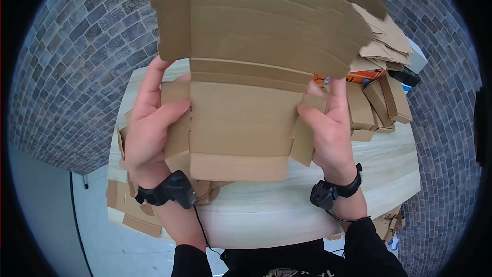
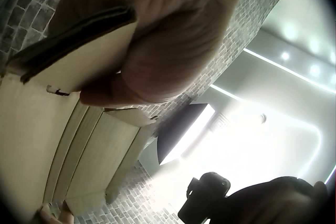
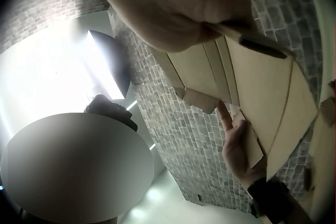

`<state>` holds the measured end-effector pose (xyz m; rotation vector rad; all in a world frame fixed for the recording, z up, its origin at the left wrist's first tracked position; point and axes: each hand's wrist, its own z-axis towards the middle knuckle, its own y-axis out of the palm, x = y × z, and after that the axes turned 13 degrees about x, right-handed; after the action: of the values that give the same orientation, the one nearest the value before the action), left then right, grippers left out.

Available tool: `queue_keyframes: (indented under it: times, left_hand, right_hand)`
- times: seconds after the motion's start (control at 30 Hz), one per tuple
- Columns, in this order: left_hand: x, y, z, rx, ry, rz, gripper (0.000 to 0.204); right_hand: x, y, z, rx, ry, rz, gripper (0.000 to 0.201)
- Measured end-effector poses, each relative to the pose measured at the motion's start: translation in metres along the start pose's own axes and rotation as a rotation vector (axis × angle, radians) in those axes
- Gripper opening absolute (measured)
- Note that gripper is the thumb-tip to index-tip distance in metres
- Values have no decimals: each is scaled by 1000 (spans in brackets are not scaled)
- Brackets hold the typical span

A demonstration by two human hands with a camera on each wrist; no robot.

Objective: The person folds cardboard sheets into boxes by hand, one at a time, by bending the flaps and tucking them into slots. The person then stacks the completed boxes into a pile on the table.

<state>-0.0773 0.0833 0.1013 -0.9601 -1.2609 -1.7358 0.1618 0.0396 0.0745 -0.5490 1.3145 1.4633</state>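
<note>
An unfolded cardboard box (image 1: 241,118) is held up in front of the person, over the table, with its large lid panel rising at the far side. My left hand (image 1: 148,123) grips its left side flap, thumb on the near face and fingers behind. On the other side my right hand (image 1: 330,128) pinches the right side flap the same way. The short front flap tilts toward the person. In the left wrist view the flap edge (image 2: 79,45) sits in the left palm. The right wrist view shows the cardboard (image 3: 257,87) running between both hands.
Several folded small boxes (image 1: 387,100) stand at the table's right back, beside a stack of flat cardboard (image 1: 387,46) over an orange box (image 1: 365,76). More cardboard pieces (image 1: 136,208) lie at the table's left edge. The pale table (image 1: 266,210) has a brick-patterned wall behind it.
</note>
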Motion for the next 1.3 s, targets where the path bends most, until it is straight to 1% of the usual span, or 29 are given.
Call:
queue_keyframes:
  times: [0.07,0.1,0.17,0.27,0.3,0.33,0.4,0.43,0.47,0.5,0.53,0.6,0.63,0.67,0.73,0.77,0.8,0.83,0.87,0.93,0.97,1.03,1.07,1.1,1.13,1.17,1.2,1.23,1.3]
  left_hand:
    - [-6,5,1,16,-1,0,69]
    - [-9,8,1,50,20,69,67]
    - [-13,19,1,84,43,138,65]
    - [-16,42,-2,28,221,406,61]
    - [-17,47,-2,29,275,427,60]
    - [-18,49,-2,29,275,427,60]
    - [-19,52,-3,62,351,351,60]
    - [-21,50,-2,61,350,351,60]
    - [-24,46,1,80,449,387,61]
    - [-27,43,3,98,548,422,61]
    - [-29,41,4,96,548,422,61]
    - [-33,38,5,36,623,319,59]
    - [-28,32,3,60,439,371,49]
    - [-28,33,13,-89,561,372,31]
    - [-16,35,7,-146,547,406,13]
    - [-18,32,8,-146,548,406,13]
    - [-23,27,10,-126,472,190,11]
    - [-24,23,11,-105,392,-25,10]
    - [-22,20,11,-107,392,-25,10]
    - [-15,16,10,-28,200,-277,11]
    - [-13,18,10,-77,216,-274,16]
    - [-11,29,3,-38,187,-243,16]
    - [-11,33,0,2,157,-212,16]
    - [-19,28,3,-2,224,-169,17]
    - [-19,27,3,2,226,-169,17]
    - [-18,25,2,47,219,-125,18]
    - [-18,24,2,90,211,-81,19]
    - [-17,25,2,91,211,-81,19]
    - [-12,27,2,201,291,214,24]
  right_hand:
    - [2,-8,1,43,-165,-199,76]
    - [3,-10,1,43,-166,-200,76]
    - [4,-11,-1,32,-291,-349,77]
    - [-4,4,-7,68,-282,-310,75]
    - [-3,3,-7,68,-282,-310,75]
    - [-3,-1,-7,77,-265,-333,73]
    - [-4,-12,-4,87,-249,-356,71]
    - [-6,-18,0,76,-282,-438,70]
    - [-8,-21,2,67,-314,-521,69]
    - [-9,-20,1,128,-283,-420,64]
    - [-8,-23,2,131,-284,-419,64]
    - [-6,-33,5,103,-93,-47,55]
    - [-14,-34,8,30,-21,38,41]
    - [-13,-35,13,30,-21,38,41]
    - [-11,-36,21,-224,-150,310,10]
    - [-14,-39,22,-224,-151,310,10]
    - [-17,-43,23,-257,-71,399,8]
    - [-20,-45,24,-289,11,487,11]
    - [-22,-44,23,-288,9,487,11]
    - [-26,-39,19,-167,177,671,17]
    - [-28,-36,16,-167,176,672,17]
    - [-32,-29,10,-88,362,902,19]
    - [-32,-29,10,-89,363,902,19]
    - [-33,-29,10,-71,388,901,19]
    - [-34,-30,11,-53,415,898,19]
    - [-34,-33,13,-55,417,897,19]
    - [-34,-38,17,-78,426,858,20]
    - [-34,-40,18,-101,435,820,20]
    - [-37,-42,18,-90,427,767,25]
